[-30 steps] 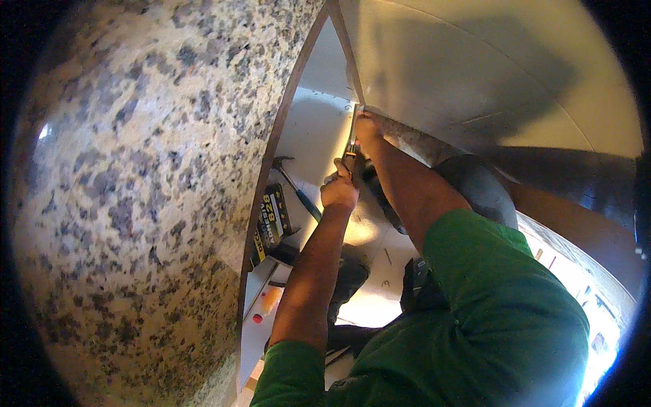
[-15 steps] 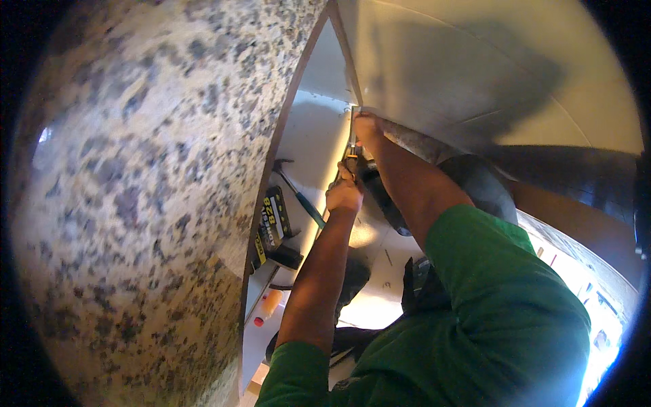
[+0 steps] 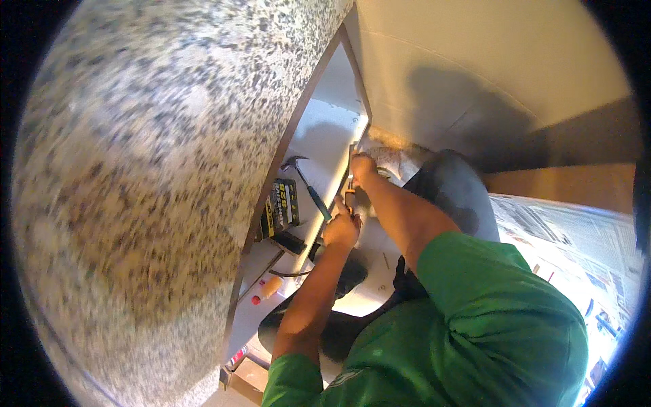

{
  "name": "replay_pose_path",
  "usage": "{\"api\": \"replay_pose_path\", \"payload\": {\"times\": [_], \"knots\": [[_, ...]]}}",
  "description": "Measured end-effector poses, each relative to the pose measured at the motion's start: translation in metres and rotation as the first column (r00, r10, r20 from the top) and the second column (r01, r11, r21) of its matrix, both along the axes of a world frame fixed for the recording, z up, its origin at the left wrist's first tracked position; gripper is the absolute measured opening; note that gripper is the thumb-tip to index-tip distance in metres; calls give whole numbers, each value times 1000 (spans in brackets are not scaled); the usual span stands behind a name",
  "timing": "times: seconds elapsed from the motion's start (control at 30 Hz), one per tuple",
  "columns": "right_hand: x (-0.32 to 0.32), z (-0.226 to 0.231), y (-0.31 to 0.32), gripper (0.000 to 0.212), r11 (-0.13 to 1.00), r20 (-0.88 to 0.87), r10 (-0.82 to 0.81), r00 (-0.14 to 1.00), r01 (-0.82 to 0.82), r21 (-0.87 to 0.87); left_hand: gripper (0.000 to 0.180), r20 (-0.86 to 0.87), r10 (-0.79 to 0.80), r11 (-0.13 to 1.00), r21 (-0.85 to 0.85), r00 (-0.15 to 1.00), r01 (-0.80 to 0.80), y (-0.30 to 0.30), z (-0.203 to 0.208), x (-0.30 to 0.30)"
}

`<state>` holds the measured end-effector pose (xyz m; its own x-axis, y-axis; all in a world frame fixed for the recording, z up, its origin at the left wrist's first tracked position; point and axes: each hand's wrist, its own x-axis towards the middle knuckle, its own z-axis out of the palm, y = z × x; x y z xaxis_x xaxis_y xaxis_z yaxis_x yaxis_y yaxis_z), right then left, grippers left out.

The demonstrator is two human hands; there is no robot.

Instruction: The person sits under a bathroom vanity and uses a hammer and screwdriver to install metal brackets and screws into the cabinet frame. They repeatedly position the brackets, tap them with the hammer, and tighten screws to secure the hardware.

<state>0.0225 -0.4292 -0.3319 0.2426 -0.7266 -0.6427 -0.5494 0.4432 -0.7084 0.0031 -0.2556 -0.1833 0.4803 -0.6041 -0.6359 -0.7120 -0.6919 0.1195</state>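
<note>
My left hand [image 3: 341,229] is closed around the black and orange handle of a slim hand tool [image 3: 350,195], which I cannot identify for sure as a chisel or a screwdriver. Further up, my right hand [image 3: 363,168] is closed at the tool's narrow metal part, whose dark tip end shows just above the fingers. Both hands are over the front edge of a white cabinet floor. To the left of them, inside the cabinet, lies a claw hammer [image 3: 316,199] with a green handle, its head pointing away from me.
A speckled stone slab [image 3: 156,169] fills the left side. Inside the cabinet are a black and yellow box [image 3: 283,203] and a red-capped bottle [image 3: 269,289]. A cardboard box [image 3: 249,377] sits lower left. My bent knee [image 3: 461,193] is at right, beside a printed sheet [image 3: 549,227].
Both hands have drawn back toward me with the tool, away from the cabinet's far corner. The view has shifted too, and the hammer stays where it lay.
</note>
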Motion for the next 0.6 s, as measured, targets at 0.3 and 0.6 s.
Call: {"api": "replay_pose_path", "payload": {"times": [0.3,0.6], "knots": [[-38,100,97,29,875,267,416,869,-462,142,86,-43,189,963,-187,981,-194,74,89,-41],[-110,234,99,23,813,458,13,889,-276,513,69,-286,322,618,-658,902,-430,149,175,-97]]}}
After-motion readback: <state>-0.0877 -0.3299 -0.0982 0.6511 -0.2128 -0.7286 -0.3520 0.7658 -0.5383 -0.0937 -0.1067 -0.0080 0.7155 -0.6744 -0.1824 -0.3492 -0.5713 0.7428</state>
